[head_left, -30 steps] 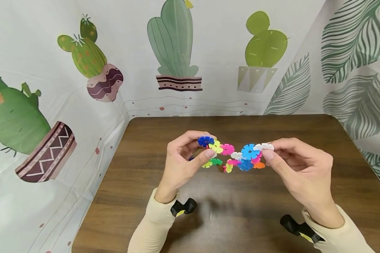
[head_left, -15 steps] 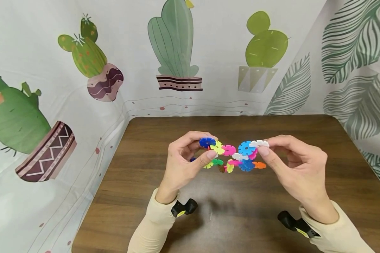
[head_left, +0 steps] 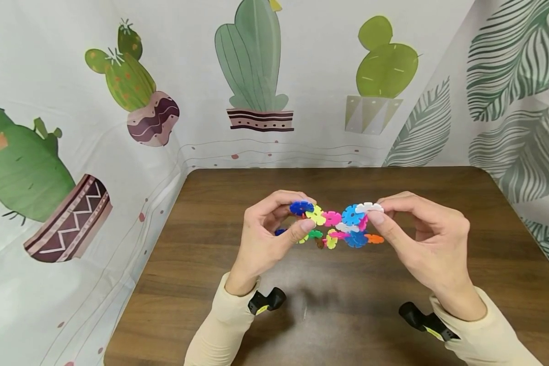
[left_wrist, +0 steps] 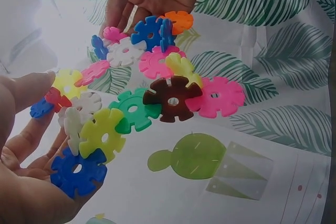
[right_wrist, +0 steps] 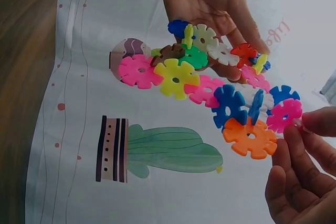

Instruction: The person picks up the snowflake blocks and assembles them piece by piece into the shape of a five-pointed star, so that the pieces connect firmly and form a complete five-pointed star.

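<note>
A linked structure of flower-shaped plastic interlocking discs is held in the air above the table between both hands. My left hand holds its left end, thumb near a yellow disc and a dark blue disc. At the right end, my right hand pinches a white disc between thumb and forefinger. A light blue disc adjoins that white one. Beneath runs a lower row with an orange disc, a brown disc and a green disc. My left fingers partly hide the left end.
Below the hands lies a brown wooden table with rounded far corners. A white cloth printed with cacti and leaves hangs behind it and on the left. Black wrist cameras are strapped on at the left cuff and the right cuff.
My right hand has moved left with the white and light blue discs, closing the gap to the pink disc in the upper row. My left hand has shifted slightly right.
</note>
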A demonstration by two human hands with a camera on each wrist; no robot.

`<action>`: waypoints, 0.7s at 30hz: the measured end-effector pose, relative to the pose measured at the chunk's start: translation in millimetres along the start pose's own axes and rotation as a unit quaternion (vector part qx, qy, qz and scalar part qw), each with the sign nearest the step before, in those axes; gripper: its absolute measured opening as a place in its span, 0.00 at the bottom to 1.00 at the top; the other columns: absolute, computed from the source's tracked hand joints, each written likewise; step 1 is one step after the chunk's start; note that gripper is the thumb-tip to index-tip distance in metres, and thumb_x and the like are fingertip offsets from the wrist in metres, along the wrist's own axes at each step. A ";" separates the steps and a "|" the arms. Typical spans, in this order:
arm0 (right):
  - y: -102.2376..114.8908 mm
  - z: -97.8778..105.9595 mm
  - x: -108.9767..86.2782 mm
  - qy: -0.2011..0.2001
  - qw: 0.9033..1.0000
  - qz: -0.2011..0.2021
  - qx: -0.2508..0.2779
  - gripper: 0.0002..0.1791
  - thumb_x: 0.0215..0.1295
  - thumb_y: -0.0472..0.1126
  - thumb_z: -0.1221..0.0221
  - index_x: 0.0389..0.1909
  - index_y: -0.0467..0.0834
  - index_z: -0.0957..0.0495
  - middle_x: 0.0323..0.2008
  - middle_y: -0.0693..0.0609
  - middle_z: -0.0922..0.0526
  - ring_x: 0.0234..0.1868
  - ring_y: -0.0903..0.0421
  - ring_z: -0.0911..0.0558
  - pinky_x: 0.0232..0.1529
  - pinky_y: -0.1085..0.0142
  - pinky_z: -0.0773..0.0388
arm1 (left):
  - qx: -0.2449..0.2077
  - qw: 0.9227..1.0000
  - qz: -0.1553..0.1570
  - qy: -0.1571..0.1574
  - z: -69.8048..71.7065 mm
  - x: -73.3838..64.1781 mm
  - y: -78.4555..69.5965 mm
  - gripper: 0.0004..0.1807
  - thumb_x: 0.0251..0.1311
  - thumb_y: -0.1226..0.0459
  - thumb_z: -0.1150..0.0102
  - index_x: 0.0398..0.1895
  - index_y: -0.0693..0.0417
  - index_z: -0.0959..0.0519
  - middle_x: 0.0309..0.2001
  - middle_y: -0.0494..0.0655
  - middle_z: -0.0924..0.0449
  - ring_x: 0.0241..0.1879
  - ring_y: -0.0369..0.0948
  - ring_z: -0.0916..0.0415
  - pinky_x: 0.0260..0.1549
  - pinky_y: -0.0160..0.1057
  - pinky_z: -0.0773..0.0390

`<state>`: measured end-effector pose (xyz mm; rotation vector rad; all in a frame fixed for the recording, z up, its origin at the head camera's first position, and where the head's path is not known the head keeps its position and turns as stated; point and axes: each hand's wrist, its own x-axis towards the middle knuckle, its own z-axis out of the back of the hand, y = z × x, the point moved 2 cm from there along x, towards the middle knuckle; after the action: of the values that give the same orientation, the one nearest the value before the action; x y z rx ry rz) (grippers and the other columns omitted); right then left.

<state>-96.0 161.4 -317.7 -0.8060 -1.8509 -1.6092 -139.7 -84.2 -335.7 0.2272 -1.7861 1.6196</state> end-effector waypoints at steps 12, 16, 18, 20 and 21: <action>3.9 -3.4 3.8 0.012 0.999 0.029 -0.016 0.10 0.50 0.12 0.33 0.33 0.23 0.14 0.33 0.46 0.08 0.36 0.58 0.11 0.40 0.76 0.15 | 0.007 1.000 0.002 0.030 -1.0 -1.3 1.7 0.21 0.68 0.56 0.27 0.55 0.62 0.18 0.54 0.61 0.17 0.49 0.43 0.12 0.59 0.44 0.12; 4.5 -2.6 4.0 0.011 0.999 0.035 -0.011 0.10 0.50 0.13 0.32 0.34 0.23 0.13 0.33 0.46 0.08 0.36 0.58 0.11 0.39 0.77 0.15 | 0.004 0.999 -0.006 0.053 -1.8 -0.6 2.9 0.20 0.71 0.60 0.30 0.58 0.63 0.19 0.56 0.61 0.19 0.50 0.43 0.13 0.58 0.45 0.11; 4.3 -2.2 3.8 0.012 0.999 0.034 -0.007 0.10 0.50 0.13 0.32 0.34 0.23 0.13 0.34 0.45 0.08 0.37 0.57 0.10 0.40 0.76 0.14 | 0.004 0.998 -0.010 0.065 -2.4 -0.1 3.6 0.19 0.72 0.60 0.31 0.58 0.64 0.19 0.57 0.62 0.19 0.52 0.44 0.14 0.56 0.45 0.10; 3.8 -1.9 3.2 0.013 0.999 0.030 -0.006 0.10 0.50 0.13 0.32 0.35 0.23 0.13 0.34 0.45 0.07 0.37 0.57 0.10 0.40 0.76 0.14 | 0.004 0.997 -0.011 0.076 -3.2 0.3 4.5 0.20 0.74 0.59 0.33 0.59 0.64 0.20 0.57 0.62 0.19 0.55 0.46 0.15 0.54 0.45 0.10; 3.5 -1.7 2.9 0.013 0.999 0.028 -0.006 0.10 0.50 0.13 0.32 0.35 0.22 0.13 0.34 0.45 0.07 0.37 0.57 0.10 0.40 0.76 0.14 | 0.005 0.997 -0.011 0.081 -3.8 0.4 4.7 0.20 0.74 0.59 0.33 0.59 0.64 0.20 0.57 0.62 0.19 0.56 0.47 0.16 0.53 0.45 0.10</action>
<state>-95.3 160.3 -313.0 -0.8315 -1.7861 -1.5904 -141.2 -79.6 -339.4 0.1162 -1.6475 1.5859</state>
